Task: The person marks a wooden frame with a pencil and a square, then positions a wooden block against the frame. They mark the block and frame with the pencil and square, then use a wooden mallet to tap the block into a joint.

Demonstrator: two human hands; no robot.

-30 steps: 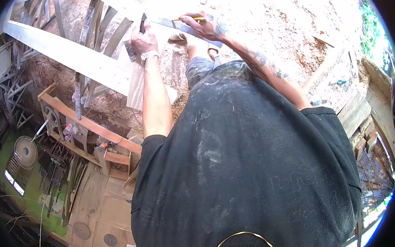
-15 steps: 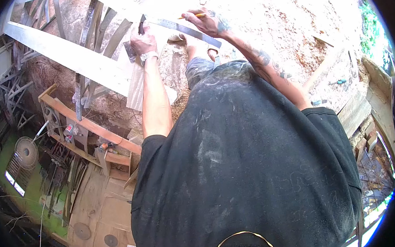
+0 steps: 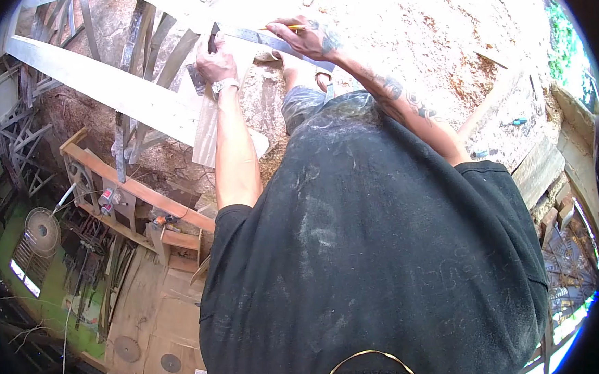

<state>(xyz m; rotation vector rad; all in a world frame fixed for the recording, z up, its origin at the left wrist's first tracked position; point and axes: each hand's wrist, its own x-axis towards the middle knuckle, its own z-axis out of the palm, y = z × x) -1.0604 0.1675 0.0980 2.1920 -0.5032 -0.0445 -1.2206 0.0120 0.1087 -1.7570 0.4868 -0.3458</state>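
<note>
My left hand (image 3: pixel 216 60) is closed around the dark stock of a try square (image 3: pixel 245 34), whose metal blade reaches out to the right. Between the fingertips of my right hand (image 3: pixel 309 39) is a yellow pencil (image 3: pixel 294 27), its tip pointing left, just above the blade. My right fingers cover part of the blade. Underneath, the pale work surface is washed out by glare, so any mark on it cannot be made out.
A long pale board (image 3: pixel 101 82) runs diagonally at the left. Below it stand a reddish wooden frame (image 3: pixel 142 196) and a round fan (image 3: pixel 41 230). Two circular saw blades (image 3: pixel 170 363) lie at the lower left. Wood shavings (image 3: pixel 442 55) cover the ground on the right.
My right hand has shifted a little left with the pencil, along the blade. My left hand and the try square stay nearly in place.
</note>
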